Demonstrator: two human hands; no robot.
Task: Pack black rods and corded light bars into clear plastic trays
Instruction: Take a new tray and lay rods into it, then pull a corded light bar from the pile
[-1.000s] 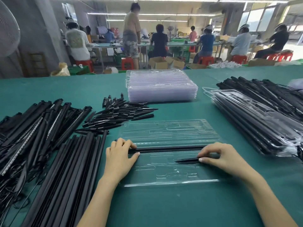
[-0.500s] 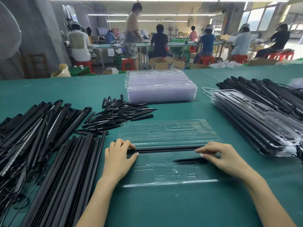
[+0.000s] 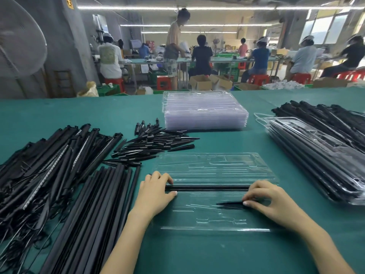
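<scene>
A clear plastic tray (image 3: 215,167) lies open on the green table in front of me. A long black rod (image 3: 207,187) lies across its middle groove. My left hand (image 3: 156,192) presses the rod's left end with curled fingers and thumb around it. My right hand (image 3: 270,202) touches the rod's right end with its fingers and pinches a short black spike (image 3: 230,204) lying in the tray's lower half. A row of black rods (image 3: 94,214) lies to my left, beside a heap of corded light bars (image 3: 45,165).
A pile of short black spikes (image 3: 156,143) lies behind the tray. A stack of empty clear trays (image 3: 205,111) stands at the back. Filled trays (image 3: 316,161) and more corded bars (image 3: 331,117) are at the right. Other workers sit at far tables.
Both hands stay on the tray. The right hand has shifted slightly on the spike, pushing it down into the tray; the rod has not moved.
</scene>
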